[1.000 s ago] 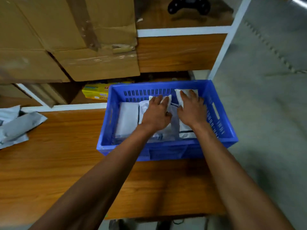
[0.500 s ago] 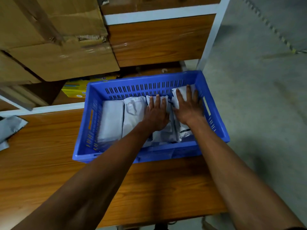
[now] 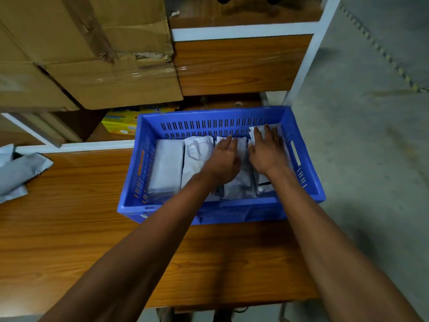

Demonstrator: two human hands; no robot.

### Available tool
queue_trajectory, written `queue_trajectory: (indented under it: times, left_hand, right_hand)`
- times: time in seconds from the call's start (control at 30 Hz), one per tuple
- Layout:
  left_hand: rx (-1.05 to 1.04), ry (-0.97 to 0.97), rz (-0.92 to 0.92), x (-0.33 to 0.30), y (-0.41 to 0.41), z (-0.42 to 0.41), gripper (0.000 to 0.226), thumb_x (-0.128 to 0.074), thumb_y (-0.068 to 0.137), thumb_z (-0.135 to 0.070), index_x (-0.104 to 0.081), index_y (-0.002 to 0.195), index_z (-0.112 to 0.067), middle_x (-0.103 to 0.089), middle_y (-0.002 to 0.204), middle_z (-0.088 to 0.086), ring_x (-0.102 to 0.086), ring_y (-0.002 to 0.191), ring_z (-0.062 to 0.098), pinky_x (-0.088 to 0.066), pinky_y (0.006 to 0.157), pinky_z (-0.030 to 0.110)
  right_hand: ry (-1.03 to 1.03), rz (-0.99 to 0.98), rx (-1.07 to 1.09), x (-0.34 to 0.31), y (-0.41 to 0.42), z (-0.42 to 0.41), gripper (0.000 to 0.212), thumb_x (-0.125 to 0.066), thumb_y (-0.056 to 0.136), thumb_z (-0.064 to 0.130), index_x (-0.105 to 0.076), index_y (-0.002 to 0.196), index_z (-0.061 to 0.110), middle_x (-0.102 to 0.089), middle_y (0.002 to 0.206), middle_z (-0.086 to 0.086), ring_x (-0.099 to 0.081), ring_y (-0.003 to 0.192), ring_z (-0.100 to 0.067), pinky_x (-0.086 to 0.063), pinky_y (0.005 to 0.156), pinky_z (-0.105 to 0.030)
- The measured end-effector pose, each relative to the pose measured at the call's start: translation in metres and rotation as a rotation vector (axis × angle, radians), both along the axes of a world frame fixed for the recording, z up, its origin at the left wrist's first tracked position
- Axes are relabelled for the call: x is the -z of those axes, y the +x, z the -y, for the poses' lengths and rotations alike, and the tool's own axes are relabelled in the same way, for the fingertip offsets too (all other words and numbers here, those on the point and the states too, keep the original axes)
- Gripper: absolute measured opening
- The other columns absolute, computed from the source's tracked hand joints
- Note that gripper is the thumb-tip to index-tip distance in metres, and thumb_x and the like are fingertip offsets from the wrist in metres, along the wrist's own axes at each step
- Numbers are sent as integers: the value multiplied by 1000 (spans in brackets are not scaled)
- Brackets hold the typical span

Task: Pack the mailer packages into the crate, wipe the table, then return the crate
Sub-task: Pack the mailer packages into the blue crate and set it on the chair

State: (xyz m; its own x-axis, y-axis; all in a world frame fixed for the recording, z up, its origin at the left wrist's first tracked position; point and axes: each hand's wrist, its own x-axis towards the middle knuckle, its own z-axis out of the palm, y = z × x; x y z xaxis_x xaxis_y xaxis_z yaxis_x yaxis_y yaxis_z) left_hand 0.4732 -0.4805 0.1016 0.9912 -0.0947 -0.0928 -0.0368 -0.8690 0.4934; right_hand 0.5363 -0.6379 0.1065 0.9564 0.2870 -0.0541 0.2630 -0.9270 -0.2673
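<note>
A blue slotted crate (image 3: 308, 182) sits on the wooden table (image 3: 69, 228) near its right end. Several white mailer packages (image 3: 166, 168) lie side by side inside it. My left hand (image 3: 224, 159) lies flat on a package in the crate's middle, fingers straight. Just to its right, my right hand (image 3: 267, 152) presses flat on the rightmost package (image 3: 263, 187), fingers spread toward the far wall. More grey mailer packages (image 3: 21, 170) lie on the table at the far left edge of view.
Large cardboard boxes (image 3: 92, 54) fill the shelf behind the table. A yellow box (image 3: 125, 124) sits on a lower shelf behind the crate. A white shelf post (image 3: 308, 49) rises at the right, with concrete floor (image 3: 371, 135) beyond the table's right edge.
Both hands stay flat on the packages in the crate with barely any shift. The camera view moved, so the loose mailers at the left show more than half a second ago.
</note>
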Motion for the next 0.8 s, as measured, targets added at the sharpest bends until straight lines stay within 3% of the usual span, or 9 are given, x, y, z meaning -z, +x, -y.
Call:
queue_trajectory:
  times: [0.1, 0.2, 0.3, 0.47, 0.57, 0.8]
  left_hand:
    - [-136, -86, 91, -24, -39, -30, 65, -52, 101, -26, -36, 160, -5, -46, 157, 22, -43, 142, 43, -42, 116, 54]
    - [-259, -25, 166, -46, -88, -76, 65, -46, 96, -39, -45, 156, -12, -50, 155, 14, -47, 141, 38, -48, 111, 54]
    - [-358, 31, 227, -56, -138, -134, 55, -49, 98, -38, -53, 148, -16, -57, 144, 13, -54, 130, 38, -54, 100, 54]
    - [-482, 70, 257, -50, -224, -227, 45, -49, 100, -38, -61, 140, -19, -65, 129, 10, -59, 120, 34, -52, 94, 45]
    - [-579, 63, 218, -29, -282, -295, 38, -54, 105, -33, -61, 140, -19, -66, 131, 7, -59, 121, 31, -51, 93, 43]
    - [-737, 37, 49, 9, -376, -429, 42, -56, 105, -31, -59, 144, -15, -65, 135, 12, -60, 123, 33, -51, 99, 45]
  right_hand:
    - [155, 105, -56, -16, -33, -34, 51, -55, 104, 26, -46, 153, 11, -45, 156, -18, -46, 139, -40, -45, 113, -51]
    - [247, 129, -152, -30, -77, -80, 39, -55, 106, 27, -55, 143, 17, -52, 149, -11, -51, 132, -36, -52, 101, -49]
    - [303, 120, -221, -40, -118, -128, 35, -54, 106, 26, -58, 139, 16, -56, 141, -8, -54, 126, -33, -53, 96, -47]
    - [458, 221, -349, -41, -183, -215, 23, -57, 101, 18, -68, 121, 12, -62, 118, -10, -59, 110, -33, -54, 89, -49]
    - [538, 231, -451, -36, -228, -286, 23, -57, 101, 18, -68, 120, 14, -60, 118, -6, -59, 108, -26, -55, 89, -44]
    - [406, 94, -577, -3, -293, -434, 25, -63, 96, 21, -68, 120, 20, -60, 114, -4, -60, 105, -28, -54, 89, -44]
